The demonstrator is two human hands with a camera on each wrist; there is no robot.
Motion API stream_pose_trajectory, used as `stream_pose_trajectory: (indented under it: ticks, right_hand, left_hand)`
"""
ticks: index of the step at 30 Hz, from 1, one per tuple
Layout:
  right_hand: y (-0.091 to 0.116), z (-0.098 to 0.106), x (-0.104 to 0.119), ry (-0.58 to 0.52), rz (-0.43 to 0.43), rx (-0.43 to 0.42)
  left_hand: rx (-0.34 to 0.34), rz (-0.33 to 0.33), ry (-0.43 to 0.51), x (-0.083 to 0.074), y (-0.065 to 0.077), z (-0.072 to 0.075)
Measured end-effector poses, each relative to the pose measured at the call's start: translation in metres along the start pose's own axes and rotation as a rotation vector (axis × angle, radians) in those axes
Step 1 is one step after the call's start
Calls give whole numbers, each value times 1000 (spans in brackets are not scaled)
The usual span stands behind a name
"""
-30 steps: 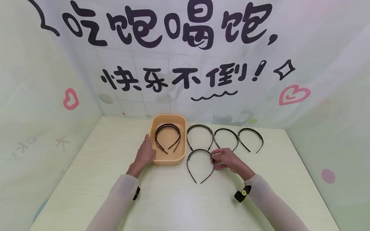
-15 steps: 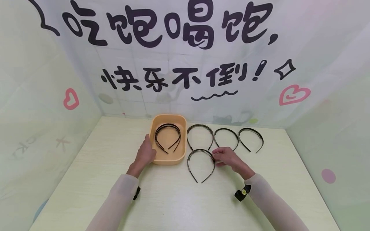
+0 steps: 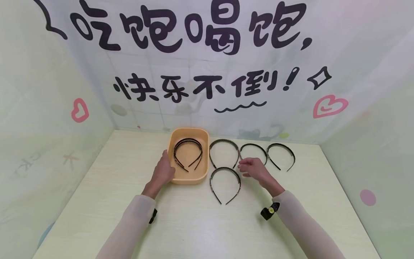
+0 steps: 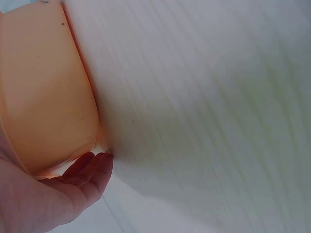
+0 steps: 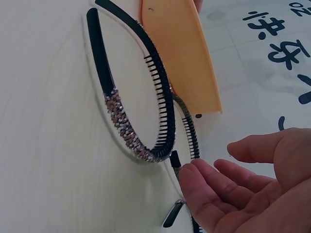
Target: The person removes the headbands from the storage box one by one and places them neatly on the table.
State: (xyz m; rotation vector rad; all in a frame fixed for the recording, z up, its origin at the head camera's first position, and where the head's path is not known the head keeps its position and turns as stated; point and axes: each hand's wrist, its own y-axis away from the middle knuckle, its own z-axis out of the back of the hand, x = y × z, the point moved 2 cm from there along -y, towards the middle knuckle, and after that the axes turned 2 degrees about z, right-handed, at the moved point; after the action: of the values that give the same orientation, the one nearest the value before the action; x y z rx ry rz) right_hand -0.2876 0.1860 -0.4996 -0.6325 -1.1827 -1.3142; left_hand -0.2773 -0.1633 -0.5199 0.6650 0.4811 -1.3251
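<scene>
My left hand [image 3: 162, 169] grips the left side of an orange plastic bin [image 3: 189, 181]; in the left wrist view its fingers [image 4: 97, 172] curl at the bin's edge. Inside the bin lie black toothed headbands [image 3: 187, 141]. Just right of the bin's front, another headband [image 3: 211, 175] lies on the table, its ends toward me. The right wrist view shows glittery beads [image 5: 124, 126] along it and comb teeth inside. My right hand [image 3: 255, 169] is beside its upper right, fingers loosely bent and holding nothing. Behind that hand, a thin headband [image 3: 253, 145] is partly covered.
In the back row, a toothed headband [image 3: 224, 141] lies beside the bin and one more headband [image 3: 281, 145] lies at the far right. Printed cloth walls [image 3: 207, 118] enclose the pale table [image 3: 200, 230] at the back and both sides.
My right hand has come off the front headband and moved away toward the back of the table. That headband's ends have shifted slightly right. The left hand stays on the bin.
</scene>
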Motion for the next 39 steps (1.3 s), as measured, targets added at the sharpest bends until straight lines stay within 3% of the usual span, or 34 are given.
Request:
stream_pose_trajectory:
  ticks: [5, 13, 25, 39]
  right_hand:
    - [-7, -11, 16, -62, 48, -16]
    - [-21, -41, 47, -178, 105, 26]
    - [-46, -88, 77, -220, 159, 92]
    - [-60, -121, 94, -178, 92, 161]
  left_hand:
    - [-3, -1, -6, 1, -1, -1]
    - [-7, -1, -5, 1, -1, 0]
    - [-4, -3, 4, 0, -1, 1]
    - [-2, -4, 11, 0, -1, 1]
